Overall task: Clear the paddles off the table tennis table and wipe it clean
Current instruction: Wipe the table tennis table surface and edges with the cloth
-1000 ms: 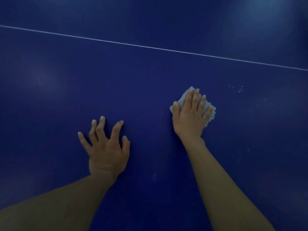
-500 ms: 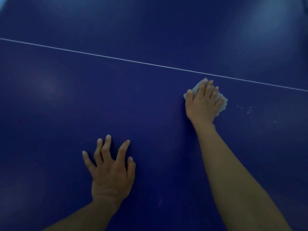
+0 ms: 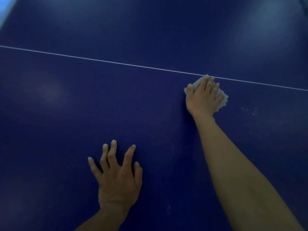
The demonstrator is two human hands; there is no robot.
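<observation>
Head view: the right hand's grip is pressed together, fingers laid over a crumpled pale cloth and pushing it onto the blue table. The cloth pokes out beyond the fingertips and the little-finger side, its far tip touching the white line. Pale specks lie near its right. The left hand rests spread on the table, nearer the person.

The right hand covers most of the cloth, and the table runs past every edge.
</observation>
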